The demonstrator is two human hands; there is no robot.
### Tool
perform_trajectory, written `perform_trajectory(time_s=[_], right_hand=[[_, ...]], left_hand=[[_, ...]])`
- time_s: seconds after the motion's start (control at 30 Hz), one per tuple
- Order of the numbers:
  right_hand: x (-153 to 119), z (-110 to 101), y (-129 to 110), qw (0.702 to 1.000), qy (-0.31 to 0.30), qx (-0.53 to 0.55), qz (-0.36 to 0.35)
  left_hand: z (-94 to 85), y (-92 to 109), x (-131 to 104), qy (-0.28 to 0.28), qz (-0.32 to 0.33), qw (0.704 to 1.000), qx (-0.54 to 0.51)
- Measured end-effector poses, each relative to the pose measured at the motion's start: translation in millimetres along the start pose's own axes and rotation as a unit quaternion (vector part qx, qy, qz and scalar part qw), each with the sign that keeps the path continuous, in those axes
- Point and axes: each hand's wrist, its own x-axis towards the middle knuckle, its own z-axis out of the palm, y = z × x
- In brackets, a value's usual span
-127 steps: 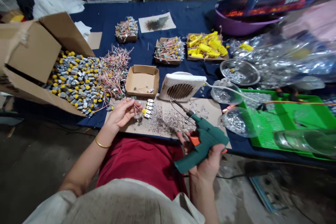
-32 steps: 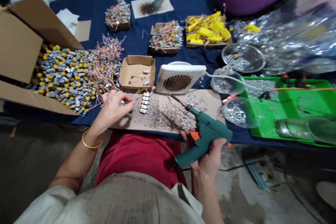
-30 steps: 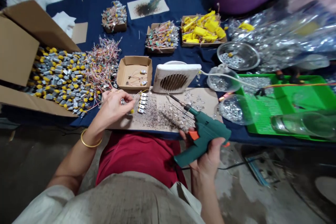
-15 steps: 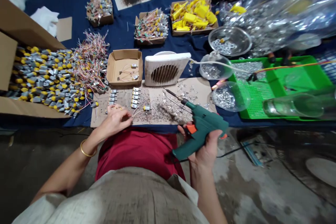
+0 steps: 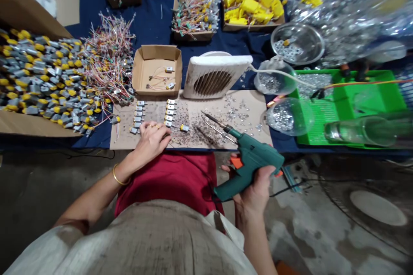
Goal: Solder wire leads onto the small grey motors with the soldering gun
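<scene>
My right hand (image 5: pixel 257 189) is wrapped round a green soldering gun (image 5: pixel 250 163) with an orange trigger. Its metal tip points up and left above the cardboard work sheet (image 5: pixel 211 99). My left hand (image 5: pixel 152 141) rests at the sheet's front edge, thumb and fingers closed at the thin wires (image 5: pixel 174 128) of a small motor with a yellow end cap (image 5: pixel 184 128). Just beyond that hand stand two columns of small silver motors, one on the left (image 5: pixel 138 114) and one on the right (image 5: pixel 170 111). The fingertips are partly hidden.
A white vent fan (image 5: pixel 214 75) stands behind the sheet, beside a shallow cardboard box (image 5: pixel 157 71) with two wired motors. On the left are heaped motors (image 5: pixel 45 81) and bundled wires (image 5: pixel 111 62). Plastic bowls of metal bits (image 5: pixel 284 116) and a green tray (image 5: pixel 342 116) stand right.
The whole view has shifted slightly. My left hand has moved a little to the right, uncovering more motors of the left column. The soldering gun stays in my right hand.
</scene>
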Motion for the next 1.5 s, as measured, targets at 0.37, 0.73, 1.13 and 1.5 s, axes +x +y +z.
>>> perform_trajectory(time_s=[0.37, 0.73, 1.13, 1.5], right_hand=[[7, -13, 3, 0.999, -0.025, -0.024, 0.031], [5, -22, 3, 0.999, -0.006, -0.013, 0.033], [8, -22, 4, 0.999, -0.01, -0.015, 0.044], [11, -24, 6, 0.999, 0.005, -0.001, 0.054]], left_hand=[[1.1, 7, 28, 0.008, 0.031, 0.999, 0.035], [6.4, 17, 55, -0.059, 0.108, 0.992, 0.035], [11.6, 20, 45, -0.06, 0.074, 0.995, 0.002], [15.9, 19, 57, -0.028, 0.01, 0.999, 0.024]])
